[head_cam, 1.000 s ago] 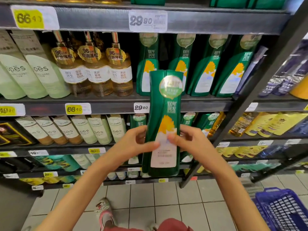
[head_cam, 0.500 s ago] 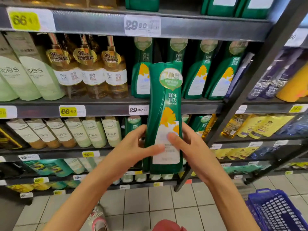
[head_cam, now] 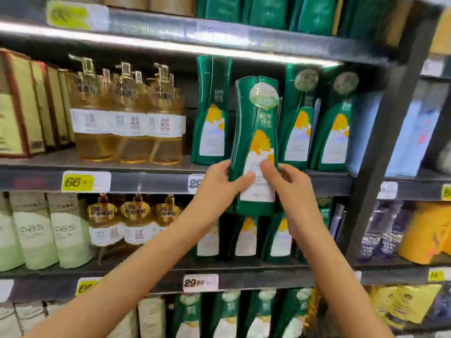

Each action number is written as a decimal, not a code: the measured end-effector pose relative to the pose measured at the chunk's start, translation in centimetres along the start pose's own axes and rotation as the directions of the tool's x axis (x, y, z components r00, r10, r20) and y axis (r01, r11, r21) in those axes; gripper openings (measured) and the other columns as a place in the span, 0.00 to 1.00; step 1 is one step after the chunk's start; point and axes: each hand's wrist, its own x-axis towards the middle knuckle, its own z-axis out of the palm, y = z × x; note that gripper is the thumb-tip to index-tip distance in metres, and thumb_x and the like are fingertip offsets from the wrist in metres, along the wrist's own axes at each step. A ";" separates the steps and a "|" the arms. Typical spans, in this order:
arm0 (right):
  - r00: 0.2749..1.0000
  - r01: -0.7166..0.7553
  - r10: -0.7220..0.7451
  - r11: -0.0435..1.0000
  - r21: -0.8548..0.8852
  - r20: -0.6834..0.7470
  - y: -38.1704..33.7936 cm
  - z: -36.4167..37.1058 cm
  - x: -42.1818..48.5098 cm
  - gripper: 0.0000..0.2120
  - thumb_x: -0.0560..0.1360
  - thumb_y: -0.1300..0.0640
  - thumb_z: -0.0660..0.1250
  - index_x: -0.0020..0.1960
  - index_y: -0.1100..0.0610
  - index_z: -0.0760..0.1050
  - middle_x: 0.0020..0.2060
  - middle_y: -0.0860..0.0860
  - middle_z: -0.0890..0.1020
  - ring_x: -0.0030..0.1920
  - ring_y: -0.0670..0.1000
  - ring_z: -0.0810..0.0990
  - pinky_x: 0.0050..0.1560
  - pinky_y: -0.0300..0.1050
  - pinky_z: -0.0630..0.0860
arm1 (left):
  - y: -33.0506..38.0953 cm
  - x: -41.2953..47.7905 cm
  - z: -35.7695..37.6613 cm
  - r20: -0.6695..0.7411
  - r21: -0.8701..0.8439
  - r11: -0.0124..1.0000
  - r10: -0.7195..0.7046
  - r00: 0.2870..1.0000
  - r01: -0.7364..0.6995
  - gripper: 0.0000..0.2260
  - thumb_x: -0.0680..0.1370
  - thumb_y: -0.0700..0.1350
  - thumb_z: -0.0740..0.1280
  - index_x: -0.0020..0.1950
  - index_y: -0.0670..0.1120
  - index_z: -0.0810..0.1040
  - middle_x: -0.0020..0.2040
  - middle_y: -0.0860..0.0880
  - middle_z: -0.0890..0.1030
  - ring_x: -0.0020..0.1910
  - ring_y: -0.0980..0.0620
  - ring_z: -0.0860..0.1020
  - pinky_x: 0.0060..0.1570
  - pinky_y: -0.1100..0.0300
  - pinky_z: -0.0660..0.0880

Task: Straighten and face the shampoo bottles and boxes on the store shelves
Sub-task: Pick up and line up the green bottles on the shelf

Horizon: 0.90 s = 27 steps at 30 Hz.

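Grip of left hand [head_cam: 218, 184] and right hand [head_cam: 289, 182] still clasps green bottle [head_cam: 258, 135], now lifted higher.

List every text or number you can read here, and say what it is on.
"66": yellow price tag.
"29 90": lower white price tag.
"96": gold neck tags on the amber bottles.
"bēs": pale green bottles, first letters unclear.
Too blurred to read: the label of the held green bottle.

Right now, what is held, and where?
A green shampoo bottle, by its lower half: left hand on the left edge, right hand on the right.
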 end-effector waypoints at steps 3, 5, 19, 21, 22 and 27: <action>1.000 -0.006 0.005 0.998 -0.063 -0.016 -0.9 -0.3 3.7 0.27 0.76 0.45 0.65 0.46 0.73 0.72 0.35 0.55 0.69 0.38 0.50 0.66 0.39 0.45 0.61 | 1.0 3.5 0.0 0.031 0.006 1.000 0.024 0.999 -0.024 0.10 0.78 0.39 0.65 0.57 0.37 0.77 0.52 0.42 0.82 0.48 0.47 0.81 0.51 0.56 0.78; 1.000 -0.018 0.015 0.993 -0.115 -0.023 -1.2 -0.3 5.6 0.25 0.76 0.43 0.64 0.49 0.68 0.72 0.37 0.56 0.73 0.39 0.49 0.69 0.39 0.43 0.64 | 1.3 5.3 0.1 0.059 0.031 0.999 0.039 0.997 -0.041 0.09 0.78 0.41 0.64 0.57 0.40 0.76 0.48 0.47 0.82 0.43 0.55 0.81 0.44 0.63 0.79; 0.991 0.085 -0.103 0.977 -0.196 -0.084 1.9 1.4 10.0 0.17 0.78 0.53 0.64 0.60 0.64 0.74 0.46 0.54 0.77 0.45 0.49 0.72 0.38 0.33 0.66 | -3.2 10.8 0.2 0.008 0.259 0.957 0.131 0.991 -0.128 0.23 0.74 0.39 0.69 0.66 0.45 0.66 0.58 0.51 0.75 0.55 0.54 0.75 0.53 0.71 0.72; 0.988 0.089 -0.111 0.977 -0.192 -0.106 2.2 1.7 10.4 0.17 0.78 0.53 0.64 0.61 0.64 0.74 0.46 0.52 0.76 0.44 0.48 0.72 0.37 0.28 0.67 | -3.5 11.0 0.3 0.025 0.355 0.928 0.114 0.993 -0.115 0.27 0.72 0.40 0.71 0.67 0.43 0.64 0.51 0.57 0.71 0.51 0.58 0.72 0.41 0.82 0.66; 0.986 0.088 -0.113 0.977 -0.192 -0.120 2.3 1.8 10.4 0.18 0.77 0.52 0.64 0.61 0.63 0.74 0.45 0.51 0.76 0.42 0.46 0.72 0.36 0.26 0.67 | -3.7 11.1 0.4 0.020 0.385 0.917 0.104 0.994 -0.103 0.27 0.72 0.39 0.71 0.67 0.41 0.63 0.49 0.58 0.70 0.50 0.58 0.70 0.37 0.84 0.65; 0.985 0.095 -0.132 0.950 -0.297 -0.108 2.9 1.4 9.5 0.22 0.77 0.52 0.65 0.69 0.59 0.69 0.59 0.53 0.77 0.58 0.50 0.75 0.53 0.33 0.68 | -4.6 12.0 0.7 0.026 0.412 0.910 0.049 0.998 -0.055 0.24 0.75 0.37 0.67 0.66 0.38 0.60 0.55 0.50 0.71 0.52 0.56 0.69 0.35 0.84 0.64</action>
